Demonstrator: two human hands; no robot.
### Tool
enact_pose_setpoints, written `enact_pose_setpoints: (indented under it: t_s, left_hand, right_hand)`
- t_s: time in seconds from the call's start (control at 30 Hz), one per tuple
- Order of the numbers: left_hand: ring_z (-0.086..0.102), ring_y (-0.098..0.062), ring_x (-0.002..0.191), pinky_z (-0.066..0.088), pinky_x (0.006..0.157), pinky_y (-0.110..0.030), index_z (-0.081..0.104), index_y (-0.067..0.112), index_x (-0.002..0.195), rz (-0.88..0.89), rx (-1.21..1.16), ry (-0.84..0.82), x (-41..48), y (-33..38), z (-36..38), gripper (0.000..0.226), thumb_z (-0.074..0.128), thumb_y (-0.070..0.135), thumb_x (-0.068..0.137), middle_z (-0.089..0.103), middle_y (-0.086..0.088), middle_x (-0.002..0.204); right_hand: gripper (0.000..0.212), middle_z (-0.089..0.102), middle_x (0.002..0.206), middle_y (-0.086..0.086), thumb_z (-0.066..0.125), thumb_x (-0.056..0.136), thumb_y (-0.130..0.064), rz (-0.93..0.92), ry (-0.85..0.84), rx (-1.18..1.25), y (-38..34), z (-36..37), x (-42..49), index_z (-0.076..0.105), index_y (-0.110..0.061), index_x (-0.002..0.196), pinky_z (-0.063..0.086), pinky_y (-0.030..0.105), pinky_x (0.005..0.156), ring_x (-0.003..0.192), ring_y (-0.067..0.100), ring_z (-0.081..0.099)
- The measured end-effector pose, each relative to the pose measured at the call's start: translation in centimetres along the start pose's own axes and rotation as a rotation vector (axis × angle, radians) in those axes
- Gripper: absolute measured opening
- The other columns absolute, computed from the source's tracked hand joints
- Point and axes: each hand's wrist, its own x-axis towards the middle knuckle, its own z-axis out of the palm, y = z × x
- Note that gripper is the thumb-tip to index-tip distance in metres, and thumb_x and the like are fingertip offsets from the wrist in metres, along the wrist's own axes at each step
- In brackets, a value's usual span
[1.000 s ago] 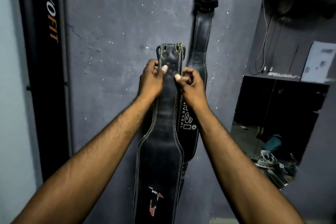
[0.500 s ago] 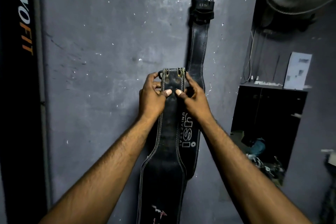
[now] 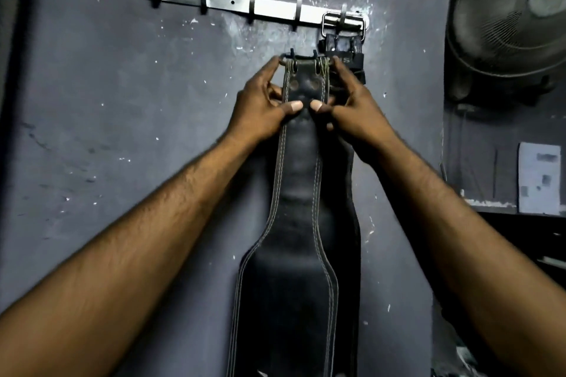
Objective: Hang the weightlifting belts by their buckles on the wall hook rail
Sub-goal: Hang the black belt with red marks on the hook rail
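Observation:
A black leather belt (image 3: 298, 223) with pale stitching hangs down in front of me, its dark buckle (image 3: 301, 56) at the top, a short way below the metal hook rail (image 3: 275, 8) on the grey wall. My left hand (image 3: 260, 104) grips the belt's left edge, thumb pressed on its face. My right hand (image 3: 352, 104) grips the right edge the same way. A second black belt (image 3: 352, 61) hangs by its silver buckle (image 3: 344, 23) on the rail's rightmost hook, mostly hidden behind the held belt.
Several bare hooks stand along the rail left of the hung buckle. A wall fan (image 3: 514, 18) is mounted at the upper right. Below it a dark shelf (image 3: 505, 208) carries a white card (image 3: 539, 177).
Both hands have raised the belt, bringing its buckle up close under the rail. The view has tilted up, so the whole rail now shows.

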Motion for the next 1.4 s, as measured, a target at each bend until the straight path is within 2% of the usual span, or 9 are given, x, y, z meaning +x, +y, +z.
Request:
enact_pose_setpoints:
  t_s: [0.2, 0.4, 0.63, 0.73, 0.83, 1.0, 1.23, 1.3, 1.4]
  left_hand:
    - [0.059, -0.007, 0.067, 0.052, 0.069, -0.023, 0.038, 0.011, 0.149, 0.124, 0.059, 0.009, 8.5, 1.1, -1.4, 0.083, 0.077, 0.008, 0.075, 0.068, -0.008, 0.085]
    - [0.051, 0.006, 0.047, 0.045, 0.052, -0.014, 0.052, 0.009, 0.131, 0.055, 0.072, -0.022, 12.8, 1.9, -1.7, 0.055, 0.070, -0.008, 0.082, 0.060, 0.016, 0.049]
    - [0.062, -0.012, 0.082, 0.052, 0.070, -0.018, 0.056, 0.007, 0.132, -0.076, 0.066, -0.130, 11.8, 1.6, -2.2, 0.053, 0.073, -0.002, 0.082, 0.065, -0.004, 0.097]
    - [0.068, -0.018, 0.097, 0.051, 0.092, -0.027, 0.040, 0.016, 0.149, -0.083, 0.077, -0.079, 9.2, 0.3, -1.1, 0.083, 0.079, 0.013, 0.076, 0.067, -0.020, 0.120]
    - [0.068, -0.022, 0.107, 0.050, 0.100, -0.035, 0.033, 0.026, 0.152, -0.102, 0.039, 0.021, 6.0, -0.2, -0.3, 0.093, 0.079, 0.018, 0.071, 0.065, -0.020, 0.125]
    - [0.058, -0.004, 0.072, 0.053, 0.092, -0.034, 0.038, 0.027, 0.150, -0.156, -0.003, 0.018, 0.0, -1.9, -0.1, 0.089, 0.075, 0.024, 0.069, 0.066, 0.015, 0.085]
    - [0.064, -0.017, 0.117, 0.046, 0.108, -0.050, 0.056, 0.016, 0.134, -0.292, -0.006, -0.174, -11.0, -5.8, -0.8, 0.063, 0.076, 0.033, 0.076, 0.067, -0.003, 0.128]
    - [0.054, -0.015, 0.132, 0.040, 0.115, -0.044, 0.049, 0.022, 0.141, -0.314, 0.017, -0.191, -13.1, -6.1, -1.4, 0.073, 0.075, 0.036, 0.074, 0.058, 0.000, 0.141]
    - [0.048, -0.009, 0.135, 0.041, 0.112, -0.026, 0.035, 0.022, 0.149, -0.365, -0.072, -0.234, -15.8, -5.8, -1.7, 0.080, 0.072, 0.004, 0.081, 0.048, 0.001, 0.148]
  right_hand:
    - [0.077, 0.062, 0.090, -0.004, 0.067, 0.086, -0.001, -0.076, -0.016, 0.058, -2.6, -1.0, 8.2, 0.034, -0.027, 0.151, 0.046, 0.022, 0.051, 0.056, 0.004, 0.054]
    - [0.050, 0.064, 0.086, 0.008, 0.061, 0.086, 0.005, -0.040, 0.005, 0.070, -4.7, -1.0, 11.5, 0.052, -0.027, 0.122, 0.043, 0.024, 0.051, 0.048, 0.009, 0.055]
    - [0.043, 0.062, 0.083, 0.015, 0.061, 0.084, 0.004, 0.066, -0.054, -0.078, -4.1, -1.2, 11.5, 0.058, -0.014, 0.123, 0.045, 0.024, 0.047, 0.045, 0.014, 0.054]
    - [0.052, 0.072, 0.103, 0.010, 0.073, 0.077, -0.022, -0.061, 0.055, -0.378, -3.1, -0.2, 10.2, 0.059, -0.017, 0.127, 0.057, 0.036, 0.075, 0.081, 0.024, 0.071]
    - [0.062, 0.064, 0.134, 0.006, 0.072, 0.085, -0.022, -0.154, 0.172, -0.469, -2.1, 1.1, 7.5, 0.050, -0.017, 0.143, 0.040, 0.015, 0.099, 0.119, 0.020, 0.062]
    - [0.059, 0.065, 0.121, -0.010, 0.073, 0.086, -0.011, -0.145, 0.304, -0.302, -0.4, 3.3, 1.5, 0.052, -0.014, 0.142, 0.032, -0.008, 0.085, 0.103, 0.002, 0.061]
    - [0.024, 0.074, 0.103, 0.001, 0.072, 0.088, -0.023, 0.178, 0.199, -0.198, 4.7, 4.8, -9.1, 0.071, -0.017, 0.112, 0.046, 0.014, 0.085, 0.087, 0.000, 0.066]
    - [0.011, 0.075, 0.095, 0.003, 0.074, 0.088, -0.021, 0.280, 0.084, -0.074, 5.7, 4.5, -11.6, 0.070, -0.015, 0.097, 0.054, 0.021, 0.084, 0.080, -0.002, 0.067]
    - [0.036, 0.073, 0.113, 0.016, 0.076, 0.086, -0.013, 0.450, -0.063, 0.108, 6.5, 4.1, -13.8, 0.063, -0.006, 0.119, 0.055, 0.042, 0.098, 0.102, 0.024, 0.071]
